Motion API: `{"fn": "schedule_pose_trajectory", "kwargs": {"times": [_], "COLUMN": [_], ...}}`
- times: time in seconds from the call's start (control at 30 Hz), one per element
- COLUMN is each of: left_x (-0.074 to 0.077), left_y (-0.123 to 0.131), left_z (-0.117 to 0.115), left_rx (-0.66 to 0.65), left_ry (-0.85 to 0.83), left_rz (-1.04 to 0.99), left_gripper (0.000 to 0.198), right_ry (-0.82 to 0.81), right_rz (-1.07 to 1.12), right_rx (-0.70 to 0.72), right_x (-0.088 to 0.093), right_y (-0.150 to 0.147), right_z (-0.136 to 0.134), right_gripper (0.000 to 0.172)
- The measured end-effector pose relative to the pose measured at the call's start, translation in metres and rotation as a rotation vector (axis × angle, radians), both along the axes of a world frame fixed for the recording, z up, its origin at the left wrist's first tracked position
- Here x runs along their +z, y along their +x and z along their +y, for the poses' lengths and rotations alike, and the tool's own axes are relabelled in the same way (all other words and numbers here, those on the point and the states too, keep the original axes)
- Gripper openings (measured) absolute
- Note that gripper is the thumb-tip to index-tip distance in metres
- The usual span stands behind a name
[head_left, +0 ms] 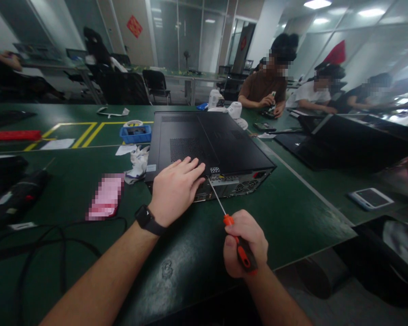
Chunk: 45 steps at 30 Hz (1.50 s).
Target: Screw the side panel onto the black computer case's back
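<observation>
A black desktop computer case [221,136] lies on its side on the green table, its rear panel with the fan grille facing me. My left hand [178,188] rests flat on the near edge of the case, fingers stretched out. In my right hand [246,244] is an orange and black screwdriver [243,253], gripped by its handle. The thin metal shaft slants up and left, with its tip at the rear edge of the case beside my left fingertips. Whether the tip sits in a screw is too small to tell.
Left of the case stand a blue tray [135,135] of small parts and crumpled white gloves [138,163]. A pink phone-like item [107,197] and black cables [61,244] lie nearer. A phone [370,199] lies at right, near a black panel [313,145]. Co-workers sit across the table.
</observation>
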State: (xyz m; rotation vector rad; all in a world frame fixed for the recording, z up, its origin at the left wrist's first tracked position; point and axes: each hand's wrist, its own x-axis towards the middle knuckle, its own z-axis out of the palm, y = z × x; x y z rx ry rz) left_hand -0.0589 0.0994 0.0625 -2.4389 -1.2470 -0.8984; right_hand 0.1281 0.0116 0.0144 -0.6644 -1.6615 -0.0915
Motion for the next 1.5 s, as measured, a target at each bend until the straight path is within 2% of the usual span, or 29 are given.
{"fn": "schedule_pose_trajectory", "kwargs": {"times": [0.1, 0.23, 0.33, 0.43, 0.53, 0.57, 0.6, 0.67, 0.8, 0.83, 0.9, 1.03, 1.1, 1.2, 1.23, 1.3, 1.37, 1.43, 1.5], "left_x": [0.000, -0.002, -0.001, 0.005, 0.010, 0.010, 0.010, 0.006, -0.005, -0.007, -0.012, -0.019, -0.022, -0.027, -0.028, -0.030, -0.031, -0.034, -0.037], "left_y": [0.000, 0.001, 0.002, 0.006, 0.015, 0.018, 0.021, 0.025, 0.027, 0.027, 0.028, 0.032, 0.033, 0.033, 0.033, 0.033, 0.035, 0.038, 0.040], "left_z": [0.000, 0.000, -0.004, -0.015, -0.030, -0.035, -0.039, -0.044, -0.051, -0.052, -0.055, -0.058, -0.059, -0.060, -0.060, -0.062, -0.063, -0.064, -0.064], "left_rx": [0.001, 0.009, -0.009, -0.070, -0.077, -0.058, -0.051, -0.100, -0.414, -0.498, -0.584, -0.620, -0.646, -0.659, -0.656, -0.654, -0.687, -0.752, -0.794], "left_ry": [-0.004, -0.030, -0.050, -0.050, -0.080, -0.137, -0.253, -0.582, -1.306, -1.435, -1.583, -1.700, -1.732, -1.747, -1.754, -1.775, -1.793, -1.803, -1.804], "left_rz": [-0.008, -0.028, -0.078, -0.228, -0.494, -0.601, -0.696, -0.844, -0.989, -1.028, -1.164, -1.435, -1.512, -1.552, -1.549, -1.550, -1.564, -1.576, -1.585], "left_gripper": [0.033, 0.033, 0.041, 0.047, 0.029, 0.019, 0.018, 0.034, 0.051, 0.053, 0.052, 0.044, 0.040, 0.037, 0.036, 0.036, 0.037, 0.037, 0.036], "right_ry": [-0.051, -0.014, -0.005, -0.021, -0.057, -0.067, -0.076, -0.076, -0.052, -0.045, -0.038, -0.069, -0.116, -0.250, -0.233, -0.216, -0.187, -0.208, -0.214], "right_rz": [-0.061, -0.067, -0.059, -0.003, 0.025, 0.028, 0.030, 0.035, 0.015, -0.007, -0.060, -0.182, -0.293, -0.450, -0.408, -0.277, -0.120, 0.042, 0.101], "right_rx": [-0.026, -0.119, -0.179, -0.208, -0.195, -0.190, -0.189, -0.206, -0.194, -0.175, -0.159, -0.186, -0.113, 0.048, 0.009, -0.182, -0.297, -0.350, -0.373], "right_x": [0.006, 0.008, 0.005, 0.004, 0.007, 0.008, 0.009, 0.011, 0.011, 0.011, 0.011, 0.013, 0.016, 0.020, 0.022, 0.030, 0.043, 0.060, 0.078], "right_y": [0.001, -0.006, -0.012, -0.015, -0.014, -0.013, -0.013, -0.012, -0.010, -0.010, -0.009, -0.003, 0.008, 0.032, 0.041, 0.056, 0.065, 0.066, 0.062], "right_z": [-0.004, -0.008, -0.011, -0.013, -0.014, -0.015, -0.014, -0.014, -0.011, -0.010, -0.010, -0.011, -0.012, -0.010, -0.008, 0.001, 0.018, 0.042, 0.072], "right_gripper": [0.027, 0.029, 0.030, 0.029, 0.027, 0.026, 0.026, 0.026, 0.030, 0.031, 0.034, 0.046, 0.054, 0.055, 0.054, 0.053, 0.044, 0.031, 0.019]}}
